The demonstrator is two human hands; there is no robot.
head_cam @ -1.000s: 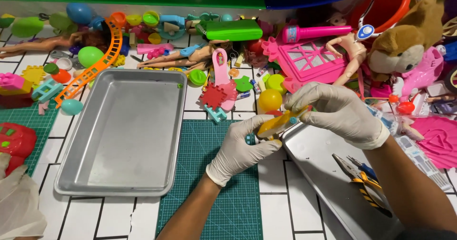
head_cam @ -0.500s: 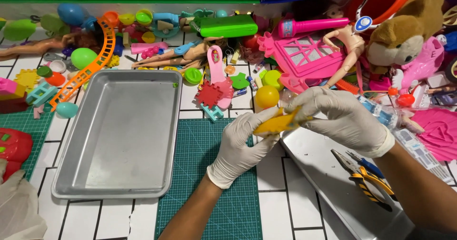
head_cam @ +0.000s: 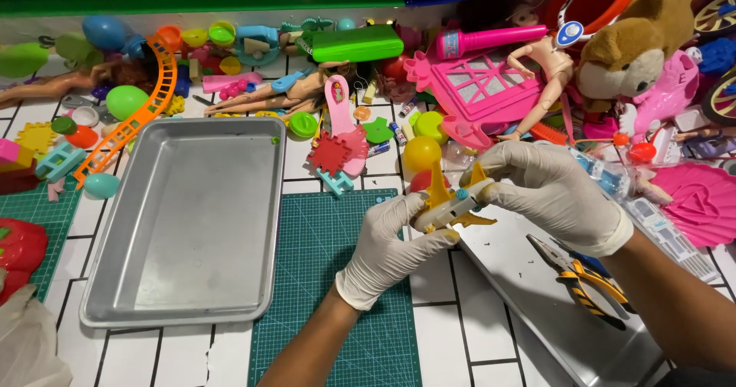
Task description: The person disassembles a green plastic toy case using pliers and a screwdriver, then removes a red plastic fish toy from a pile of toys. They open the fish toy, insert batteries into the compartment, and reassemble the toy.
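1. I held a little toy plane (head_cam: 448,203), white with yellow wings and tail, with both hands in white gloves. It was up in the air, above the edge of the green cutting mat (head_cam: 337,279) and just in front of the toy pile.

2. My left hand (head_cam: 387,249) was curled under the plane, with the thumb pressed on its side. My right hand (head_cam: 548,191) was closed round the other end, fingers pinching it.

3. The plane looked small and thin. If I squeezed or twisted too hard, I thought a wing or the tail could snap.

4. My gloves looked smooth. I thought the plane could slip out and fall on the mat or bounce into the toys, where it would be hard to find.

5. The pliers (head_cam: 583,276) with yellow and black handles lay on the shiny tray (head_cam: 537,318) close by my right arm. A bump from my arm could push them off.

6. The big empty metal pan (head_cam: 188,226) sat well away to my left, so it was out of the way.
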